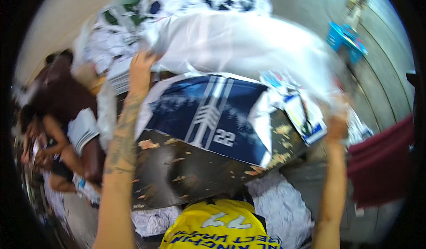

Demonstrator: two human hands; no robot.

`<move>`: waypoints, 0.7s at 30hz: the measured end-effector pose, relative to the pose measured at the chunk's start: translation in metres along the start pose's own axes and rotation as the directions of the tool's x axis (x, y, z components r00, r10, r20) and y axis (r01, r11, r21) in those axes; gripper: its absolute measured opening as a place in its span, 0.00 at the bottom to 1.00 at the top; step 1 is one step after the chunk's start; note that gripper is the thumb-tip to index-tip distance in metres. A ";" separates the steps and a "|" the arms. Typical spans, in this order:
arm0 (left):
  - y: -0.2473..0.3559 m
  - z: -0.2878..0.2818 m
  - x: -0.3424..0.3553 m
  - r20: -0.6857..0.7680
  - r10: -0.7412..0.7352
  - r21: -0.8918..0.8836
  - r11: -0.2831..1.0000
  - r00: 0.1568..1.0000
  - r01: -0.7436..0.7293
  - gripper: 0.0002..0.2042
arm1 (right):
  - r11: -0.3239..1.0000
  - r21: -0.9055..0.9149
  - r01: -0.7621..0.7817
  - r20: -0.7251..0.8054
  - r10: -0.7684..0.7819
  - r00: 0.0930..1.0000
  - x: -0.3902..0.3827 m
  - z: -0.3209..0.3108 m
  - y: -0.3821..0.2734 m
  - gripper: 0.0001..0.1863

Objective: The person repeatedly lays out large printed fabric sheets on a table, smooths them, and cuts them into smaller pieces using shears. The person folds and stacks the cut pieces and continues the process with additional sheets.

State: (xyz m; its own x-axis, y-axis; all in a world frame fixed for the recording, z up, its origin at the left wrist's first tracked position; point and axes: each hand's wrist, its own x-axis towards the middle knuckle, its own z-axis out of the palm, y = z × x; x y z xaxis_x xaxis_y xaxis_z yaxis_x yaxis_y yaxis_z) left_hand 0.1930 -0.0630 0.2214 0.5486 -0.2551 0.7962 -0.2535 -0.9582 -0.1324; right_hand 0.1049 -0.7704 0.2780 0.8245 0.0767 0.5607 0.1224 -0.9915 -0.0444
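A large white sheet (pixel 248 45) is spread in the air between my hands, blurred and bowed away from me. My left hand (pixel 144 65) is closed on its near left corner, fingers curled over the edge. At its right end my right hand (pixel 338 118) grips the sheet; motion smears the fingers there. Below the sheet lies a navy fabric panel (pixel 177 111) with white stripes, chevrons and a printed number, bordered in white. It rests flat on a dark, worn table (pixel 164 178) with chipped patches.
Small papers and packets (pixel 304 116) lie at the table's right. White garments (pixel 111 45) are heaped at the far left, beside a stack of white sheets (pixel 119 78). A blue basket (pixel 346 40) stands far right, maroon cloth (pixel 381 160) nearer. Another person (pixel 62 151) sits left.
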 end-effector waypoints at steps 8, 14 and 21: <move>0.016 0.031 -0.205 0.934 -0.294 -0.280 -0.246 0.204 0.928 0.33 | -0.110 0.566 -0.817 0.710 0.570 0.415 -0.204 0.206 -0.066 0.18; 0.040 0.029 -0.239 0.900 -0.360 -0.362 -0.298 0.247 0.884 0.24 | -0.349 0.744 -0.570 0.464 0.883 0.065 -0.233 0.212 -0.110 0.32; 0.091 0.047 -0.282 0.720 -0.442 -0.130 0.672 0.536 0.729 0.41 | 0.369 -0.143 -0.918 0.294 0.902 0.316 -0.252 0.198 -0.188 0.33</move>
State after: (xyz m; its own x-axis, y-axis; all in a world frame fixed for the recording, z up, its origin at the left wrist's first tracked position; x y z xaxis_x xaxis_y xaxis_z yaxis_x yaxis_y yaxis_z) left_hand 0.0524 -0.0839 -0.0428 0.9793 0.1935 0.0599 0.1260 -0.8135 0.5678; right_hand -0.0166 -0.5827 -0.0191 0.5338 -0.8389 -0.1062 -0.7912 -0.4512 -0.4128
